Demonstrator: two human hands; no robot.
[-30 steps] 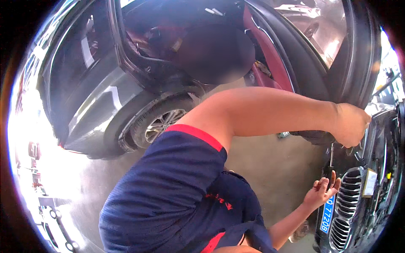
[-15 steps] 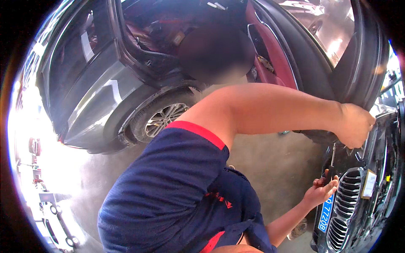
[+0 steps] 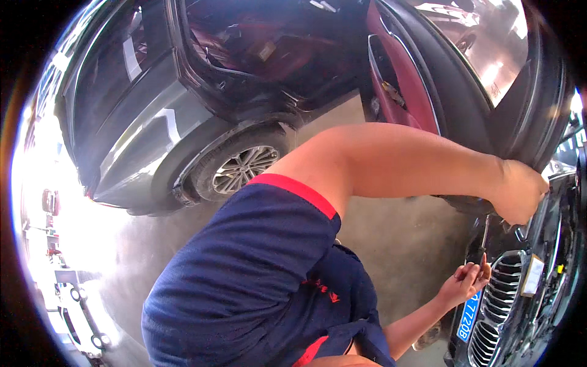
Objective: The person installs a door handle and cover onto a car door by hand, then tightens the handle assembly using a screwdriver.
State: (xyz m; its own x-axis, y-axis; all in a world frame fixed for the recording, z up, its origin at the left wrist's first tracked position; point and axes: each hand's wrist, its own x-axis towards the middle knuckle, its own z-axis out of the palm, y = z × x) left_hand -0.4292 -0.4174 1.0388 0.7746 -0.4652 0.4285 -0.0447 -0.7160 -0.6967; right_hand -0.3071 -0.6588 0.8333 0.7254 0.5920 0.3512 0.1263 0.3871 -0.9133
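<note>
One slim, straight, silvery tool [image 3: 486,232] (dark lower end) reaches right-hand fingers [image 3: 469,273] whose grip I can't tell.

You had white characters [image 3: 468,318] on a blue rectangular number plate [image 3: 470,313] and small red lettering [image 3: 318,285], too tiny to read, on your navy-blue cloth shirt [image 3: 251,263].

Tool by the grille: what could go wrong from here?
Slip: the right hand is at the tool's lower end with fingers only partly curled, so the grip may be loose.
Scratch: the metal shaft shows close to the grille; a slip could mark it.
Knuckles: the left hand is tight by the black car's front, so a sudden give might bang it.
</note>
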